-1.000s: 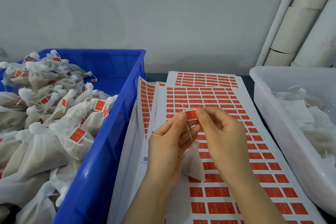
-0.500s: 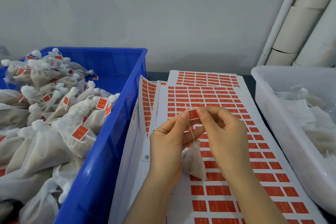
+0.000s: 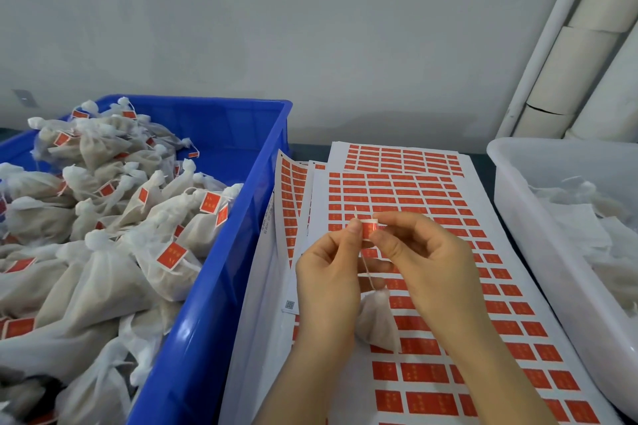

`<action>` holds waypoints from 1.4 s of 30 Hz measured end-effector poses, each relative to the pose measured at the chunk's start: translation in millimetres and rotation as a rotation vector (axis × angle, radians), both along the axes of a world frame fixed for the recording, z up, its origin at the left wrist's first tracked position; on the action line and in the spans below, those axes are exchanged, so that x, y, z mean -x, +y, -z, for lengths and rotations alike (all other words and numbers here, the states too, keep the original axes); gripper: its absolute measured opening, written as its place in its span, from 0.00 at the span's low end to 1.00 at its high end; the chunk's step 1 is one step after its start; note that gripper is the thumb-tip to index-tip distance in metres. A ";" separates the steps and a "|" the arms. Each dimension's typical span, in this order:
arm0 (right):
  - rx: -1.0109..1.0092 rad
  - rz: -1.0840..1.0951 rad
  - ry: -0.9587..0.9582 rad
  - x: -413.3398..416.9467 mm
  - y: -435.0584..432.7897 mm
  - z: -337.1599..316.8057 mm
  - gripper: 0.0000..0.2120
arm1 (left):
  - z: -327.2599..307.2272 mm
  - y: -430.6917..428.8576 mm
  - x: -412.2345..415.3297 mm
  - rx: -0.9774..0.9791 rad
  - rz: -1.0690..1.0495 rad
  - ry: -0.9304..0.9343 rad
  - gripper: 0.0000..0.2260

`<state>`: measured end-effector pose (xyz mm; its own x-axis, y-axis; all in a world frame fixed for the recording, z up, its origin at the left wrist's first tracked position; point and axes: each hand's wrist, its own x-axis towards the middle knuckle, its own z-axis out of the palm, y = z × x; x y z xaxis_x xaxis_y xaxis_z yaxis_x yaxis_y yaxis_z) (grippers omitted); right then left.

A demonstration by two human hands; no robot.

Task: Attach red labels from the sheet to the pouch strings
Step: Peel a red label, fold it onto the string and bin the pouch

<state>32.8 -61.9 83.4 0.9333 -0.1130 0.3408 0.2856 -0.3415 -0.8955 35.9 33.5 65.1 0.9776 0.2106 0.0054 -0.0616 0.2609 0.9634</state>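
red label [image 3: 369,229] in the head view is pinched by both the left hand [image 3: 328,279] and right hand [image 3: 424,259] above the sheet [image 3: 483,321], apparently folded over the string [image 3: 367,269], though blur hides the join. the pouch [image 3: 376,324] dangles at its 6 o'clock. blue crate [image 3: 214,286] sits at 9 o'clock.

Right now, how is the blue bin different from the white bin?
The blue bin sits on the left; the white bin sits on the right. The blue bin's pouches carry red labels; the white bin's pouches show none. The blue bin is piled about to its rim; the white bin's pile lies below its rim. Both hold white pouches.
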 end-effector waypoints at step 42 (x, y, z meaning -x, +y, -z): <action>0.347 -0.008 -0.087 -3.7 30.0 -114.8 0.13 | 0.6 9.4 -6.8 -0.068 0.188 -0.060 0.19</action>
